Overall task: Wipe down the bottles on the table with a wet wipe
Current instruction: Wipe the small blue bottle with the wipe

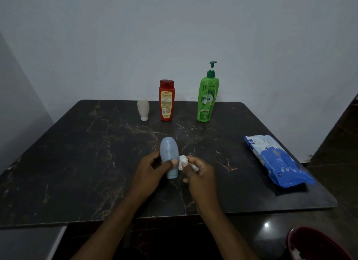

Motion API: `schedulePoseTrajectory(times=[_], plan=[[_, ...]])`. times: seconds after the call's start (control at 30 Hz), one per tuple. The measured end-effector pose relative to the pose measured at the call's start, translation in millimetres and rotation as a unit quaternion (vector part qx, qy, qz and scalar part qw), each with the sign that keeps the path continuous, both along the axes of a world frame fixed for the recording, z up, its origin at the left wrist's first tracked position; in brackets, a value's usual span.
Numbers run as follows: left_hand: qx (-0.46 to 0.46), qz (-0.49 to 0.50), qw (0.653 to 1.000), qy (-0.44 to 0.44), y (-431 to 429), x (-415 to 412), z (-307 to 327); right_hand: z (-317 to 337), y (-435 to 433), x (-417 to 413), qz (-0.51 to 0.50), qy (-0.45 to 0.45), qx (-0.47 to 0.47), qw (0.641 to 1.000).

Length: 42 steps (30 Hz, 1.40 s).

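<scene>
Wiping blue bottle point(169, 153) now: L hand point(149, 168) grips it upright near table point(77, 162) centre, R hand point(201, 174) pinches wadded wet wipe point(183, 161) against its side. White point(143, 109), red point(166, 100), green point(207, 97) bottles stand at back, prob. still to do.

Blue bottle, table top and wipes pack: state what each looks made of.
Blue bottle: seemingly soft matte plastic, translucent pale body, no glare. Table top: polished dark marble or a marble-look laminate, pale branching veins. Wipes pack: thin glossy plastic film, creased and shiny.
</scene>
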<state>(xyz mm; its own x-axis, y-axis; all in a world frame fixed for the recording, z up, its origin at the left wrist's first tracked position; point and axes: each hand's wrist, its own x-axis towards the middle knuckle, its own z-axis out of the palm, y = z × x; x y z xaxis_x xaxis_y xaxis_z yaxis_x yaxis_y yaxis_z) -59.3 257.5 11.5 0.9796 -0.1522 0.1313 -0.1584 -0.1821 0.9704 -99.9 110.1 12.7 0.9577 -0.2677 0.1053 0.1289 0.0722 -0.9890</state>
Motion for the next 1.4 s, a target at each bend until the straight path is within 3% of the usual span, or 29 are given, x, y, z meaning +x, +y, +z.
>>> schedulePoseTrajectory(times=[0.17, 0.27, 0.4, 0.47, 0.63, 0.77, 0.97, 1.1, 1.2, 1.4], plan=[[-0.120, 0.039, 0.991, 0.053, 4.8, 4.3, 0.5, -9.1, -9.5, -3.2, -0.025, 0.018, 0.009, 0.999], [-0.128, 0.051, 0.990, 0.033, 5.0, 8.3, 1.3, -7.3, -21.7, -5.4, -0.036, 0.008, -0.013, 0.999], [-0.056, 0.025, 0.998, 0.022, 3.8, 9.6, -2.3, -6.4, -38.7, -1.6, -0.059, -0.005, -0.083, 0.995], [0.017, 0.013, 1.000, 0.009, 3.5, 10.6, -6.0, -7.6, -45.2, 3.9, -0.069, -0.019, -0.166, 0.984], [0.090, 0.002, 0.996, -0.019, 1.4, 8.9, -8.2, -8.2, -46.4, 15.2, -0.039, -0.082, -0.343, 0.935], [0.111, 0.017, 0.993, -0.043, -0.8, 8.2, -7.7, -17.3, -35.7, 16.2, -0.040, -0.135, -0.477, 0.868], [0.106, 0.019, 0.994, -0.031, -1.8, 5.4, -3.1, -30.1, -42.7, -3.1, -0.012, -0.154, -0.500, 0.852], [0.070, -0.012, 0.997, 0.015, -6.7, 1.2, 2.9, -24.3, -50.1, -2.0, -0.030, -0.134, -0.464, 0.875], [0.095, -0.033, 0.995, 0.009, -7.4, -2.1, 6.1, -14.7, -52.1, 4.8, -0.029, -0.135, -0.426, 0.894], [0.089, -0.073, 0.993, 0.017, 0.1, -2.7, 9.2, -13.6, -40.9, 2.0, -0.012, -0.171, -0.472, 0.865]])
